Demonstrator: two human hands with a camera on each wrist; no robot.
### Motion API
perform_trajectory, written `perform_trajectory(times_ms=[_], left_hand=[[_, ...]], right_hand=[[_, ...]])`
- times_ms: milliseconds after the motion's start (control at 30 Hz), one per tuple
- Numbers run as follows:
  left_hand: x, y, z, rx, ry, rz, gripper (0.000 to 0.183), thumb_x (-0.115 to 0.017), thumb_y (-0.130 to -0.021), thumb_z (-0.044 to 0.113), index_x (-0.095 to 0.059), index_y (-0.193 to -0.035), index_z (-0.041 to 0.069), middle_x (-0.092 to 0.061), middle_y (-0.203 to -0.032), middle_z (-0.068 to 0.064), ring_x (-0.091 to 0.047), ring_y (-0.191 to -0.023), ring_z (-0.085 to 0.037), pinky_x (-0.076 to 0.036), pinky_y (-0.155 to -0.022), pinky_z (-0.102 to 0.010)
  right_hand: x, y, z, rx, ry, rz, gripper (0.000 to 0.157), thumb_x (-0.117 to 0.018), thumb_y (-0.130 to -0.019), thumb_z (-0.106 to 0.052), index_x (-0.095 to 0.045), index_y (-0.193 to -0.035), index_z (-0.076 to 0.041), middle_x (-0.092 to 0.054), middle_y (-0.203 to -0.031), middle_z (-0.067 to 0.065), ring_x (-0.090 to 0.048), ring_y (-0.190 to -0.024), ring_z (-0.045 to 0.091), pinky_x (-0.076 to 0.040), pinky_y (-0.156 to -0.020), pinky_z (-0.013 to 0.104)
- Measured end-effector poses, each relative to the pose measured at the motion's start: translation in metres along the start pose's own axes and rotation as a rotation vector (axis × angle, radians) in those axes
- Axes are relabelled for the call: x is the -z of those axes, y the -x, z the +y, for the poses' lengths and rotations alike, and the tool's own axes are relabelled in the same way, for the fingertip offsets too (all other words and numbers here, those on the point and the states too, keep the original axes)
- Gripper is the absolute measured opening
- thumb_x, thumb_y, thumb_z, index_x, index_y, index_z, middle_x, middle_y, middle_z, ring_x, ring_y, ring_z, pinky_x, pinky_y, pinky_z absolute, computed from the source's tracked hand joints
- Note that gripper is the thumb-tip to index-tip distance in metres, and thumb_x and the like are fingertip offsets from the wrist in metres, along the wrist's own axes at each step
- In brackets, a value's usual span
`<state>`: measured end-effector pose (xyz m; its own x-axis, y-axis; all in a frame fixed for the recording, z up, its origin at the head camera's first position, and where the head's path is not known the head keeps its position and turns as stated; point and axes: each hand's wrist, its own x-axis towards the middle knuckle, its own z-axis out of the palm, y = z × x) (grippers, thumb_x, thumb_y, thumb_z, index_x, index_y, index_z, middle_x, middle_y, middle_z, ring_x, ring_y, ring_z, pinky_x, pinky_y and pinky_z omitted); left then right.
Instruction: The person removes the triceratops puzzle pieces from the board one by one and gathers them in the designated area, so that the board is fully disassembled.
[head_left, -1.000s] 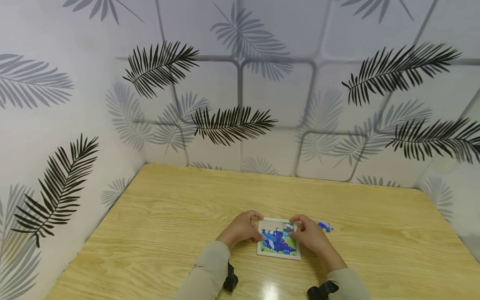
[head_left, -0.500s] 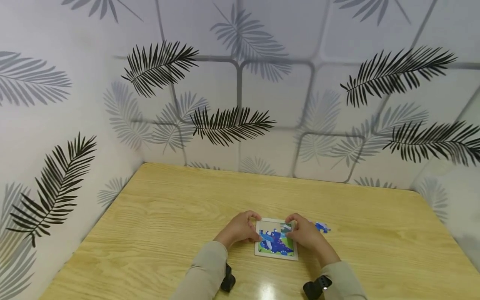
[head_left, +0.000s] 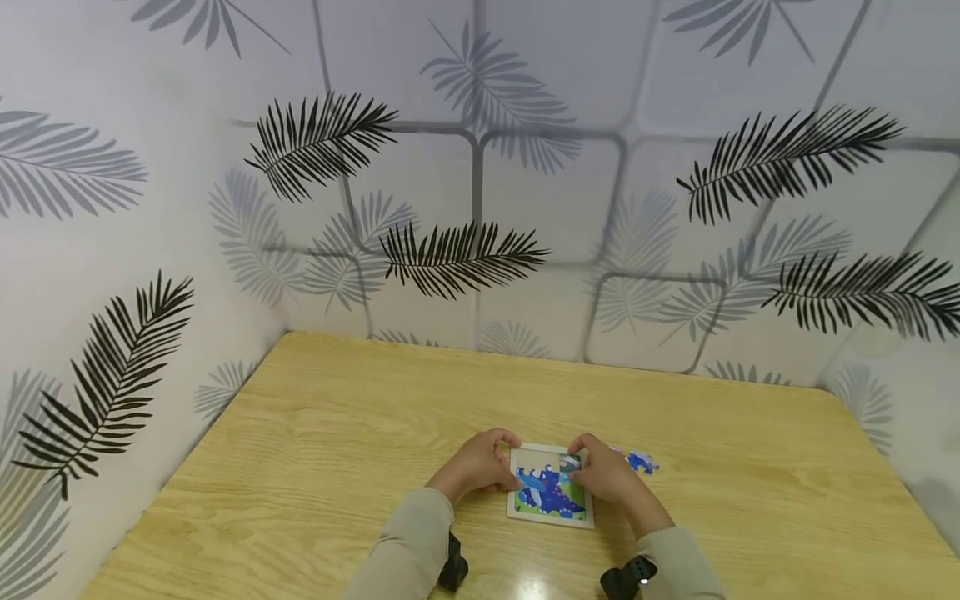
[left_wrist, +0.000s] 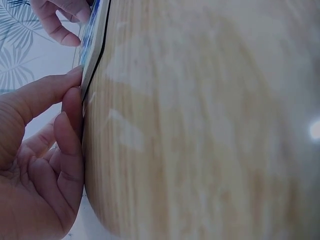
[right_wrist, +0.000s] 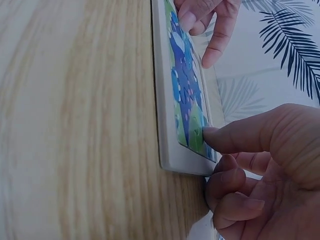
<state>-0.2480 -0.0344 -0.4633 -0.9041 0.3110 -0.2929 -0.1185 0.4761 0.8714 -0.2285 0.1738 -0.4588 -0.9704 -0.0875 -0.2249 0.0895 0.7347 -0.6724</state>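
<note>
A jigsaw puzzle in a pale frame [head_left: 551, 523] lies on the table, showing a blue dinosaur on green. Bare beige board [head_left: 531, 457] shows in its upper left part. My left hand [head_left: 480, 462] grips the frame's left side, thumb at the rim and other fingers curled against the edge. On the opposite side my right hand [head_left: 609, 475] holds the puzzle. Its thumb [right_wrist: 235, 136] presses on the picture near the rim, fingers bent at the outer edge. Just beyond that hand lies a loose blue puzzle piece [head_left: 642, 462], with a pinkish bit beside it partly hidden.
The wood-grain table [head_left: 360, 417] reaches back to a wall [head_left: 525, 200] with a leaf pattern. Another leaf-patterned wall stands along the left. Black wrist cameras [head_left: 630, 577] sit at both cuffs.
The head view has shifted slightly, so everything sits a little lower in it. Both hands keep their hold on the puzzle, and the loose piece stays beyond the right hand.
</note>
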Motion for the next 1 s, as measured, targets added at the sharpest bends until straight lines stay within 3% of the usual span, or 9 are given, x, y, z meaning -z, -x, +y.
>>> perform_trajectory(times_ms=[600,833,1000], left_hand=[[-0.0002,-0.0033,-0.0016,0.008,-0.012,-0.008,0.052,-0.08,-0.07,-0.001,-0.056,-0.114,0.012,-0.053,-0.069,-0.003,-0.046,-0.054,-0.014,-0.039,-0.047,-0.024],[0.0012,-0.0033,-0.0026,-0.007,-0.015,-0.01,0.052,-0.08,-0.07,-0.001,-0.056,-0.115,0.011,-0.054,-0.069,-0.004,-0.048,-0.053,-0.014,-0.04,-0.047,-0.025],[0.0004,-0.0037,-0.0046,-0.027,-0.006,-0.031,0.051,-0.079,-0.071,-0.003,-0.056,-0.115,0.011,-0.056,-0.067,-0.004,-0.052,-0.053,-0.014,-0.041,-0.048,-0.026]], right_hand=[[-0.0033,-0.0018,0.0,0.015,0.009,0.042,0.029,-0.064,-0.085,0.0,-0.05,-0.11,-0.004,-0.046,-0.073,0.006,-0.043,-0.063,0.019,-0.034,-0.054,0.029],[-0.0045,-0.0003,-0.0026,0.063,0.061,0.086,0.02,-0.065,-0.083,0.002,-0.055,-0.1,-0.003,-0.041,-0.095,0.014,-0.044,-0.076,0.023,-0.038,-0.061,0.031],[-0.0026,0.0052,-0.0018,0.085,0.061,0.08,0.026,-0.064,-0.085,-0.001,-0.053,-0.108,0.0,-0.041,-0.099,0.016,-0.043,-0.077,0.024,-0.039,-0.063,0.034]])
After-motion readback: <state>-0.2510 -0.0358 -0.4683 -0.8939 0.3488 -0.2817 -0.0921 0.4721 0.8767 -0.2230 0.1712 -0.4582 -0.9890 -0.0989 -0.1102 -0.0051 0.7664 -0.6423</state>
